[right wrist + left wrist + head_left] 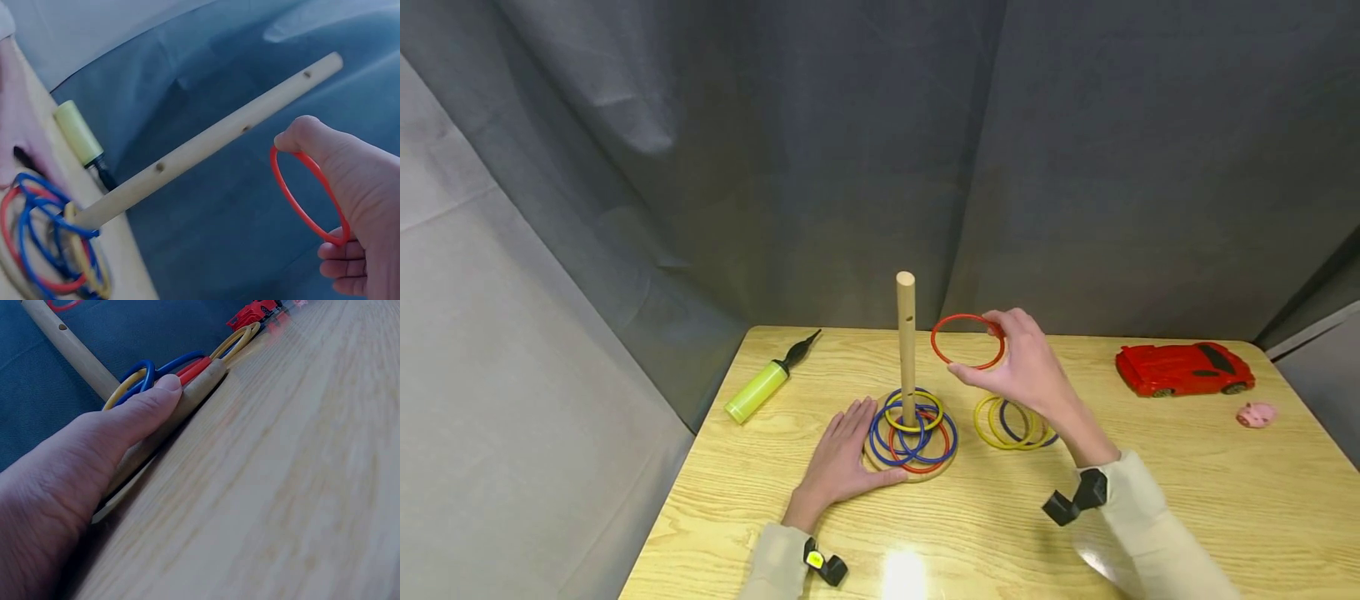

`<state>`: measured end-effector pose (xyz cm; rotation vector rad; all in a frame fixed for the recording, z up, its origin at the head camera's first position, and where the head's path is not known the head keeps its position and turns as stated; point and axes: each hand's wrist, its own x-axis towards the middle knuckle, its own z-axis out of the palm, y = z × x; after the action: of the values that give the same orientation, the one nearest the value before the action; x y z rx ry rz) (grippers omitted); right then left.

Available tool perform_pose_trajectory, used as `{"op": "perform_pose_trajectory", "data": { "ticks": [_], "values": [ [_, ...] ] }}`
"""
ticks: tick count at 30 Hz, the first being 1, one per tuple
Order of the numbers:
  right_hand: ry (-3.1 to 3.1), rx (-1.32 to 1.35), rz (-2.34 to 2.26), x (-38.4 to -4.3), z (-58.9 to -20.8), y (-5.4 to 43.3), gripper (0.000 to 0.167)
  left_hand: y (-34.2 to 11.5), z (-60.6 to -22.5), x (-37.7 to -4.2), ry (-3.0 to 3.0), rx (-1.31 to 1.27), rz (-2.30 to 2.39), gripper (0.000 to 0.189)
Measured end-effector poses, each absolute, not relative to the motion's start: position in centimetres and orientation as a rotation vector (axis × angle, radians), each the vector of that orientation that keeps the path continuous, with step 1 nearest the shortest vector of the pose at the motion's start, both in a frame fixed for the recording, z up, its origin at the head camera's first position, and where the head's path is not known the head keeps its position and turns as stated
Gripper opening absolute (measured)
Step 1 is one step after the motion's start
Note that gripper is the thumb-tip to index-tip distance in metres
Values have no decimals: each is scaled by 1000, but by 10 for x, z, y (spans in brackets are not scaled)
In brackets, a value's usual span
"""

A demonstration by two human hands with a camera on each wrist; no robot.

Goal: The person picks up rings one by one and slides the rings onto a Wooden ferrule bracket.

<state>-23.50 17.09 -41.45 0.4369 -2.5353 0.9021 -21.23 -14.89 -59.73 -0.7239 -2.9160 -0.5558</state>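
Red ring (966, 316) in the right hand (1030, 375), just right of the wooden peg (907, 350), not touching it. Step, by my reading: adding a ring to the peg; not yet threaded. Next move seems to call for raising the ring above the peg's top and centring it.

Right hand about half open, pinching the rim across its width, thumb one side, fingertips the other, middle of the ring left free. Left hand (844, 462) at the peg's foot: fingers straight along the left of the round base (934, 472), thumb on its front edge. Looks like steadying.

Around the peg's foot: overlapping blue rings (956, 437), a second red ring (913, 472), a yellow ring (901, 430). Which ones encircle the peg, hard to tell throughout.

Right of the peg: loose yellow rings (976, 421), with blue among them. Left of it: green pump (757, 390). Far right: red toy car (1183, 369), pink pig (1257, 414).
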Motion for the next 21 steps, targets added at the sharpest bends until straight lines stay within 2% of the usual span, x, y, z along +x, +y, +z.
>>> {"op": "perform_pose_trajectory", "data": {
  "ticks": [11, 21],
  "values": [
    [-2360, 399, 941, -227, -353, 161, 69, -149, -596, -211, -2943, -720, -568, 128],
    [-2277, 462, 1036, -225, -316, 150, 63, -149, -596, -211, -2917, -721, -591, 129]
  ]
}}
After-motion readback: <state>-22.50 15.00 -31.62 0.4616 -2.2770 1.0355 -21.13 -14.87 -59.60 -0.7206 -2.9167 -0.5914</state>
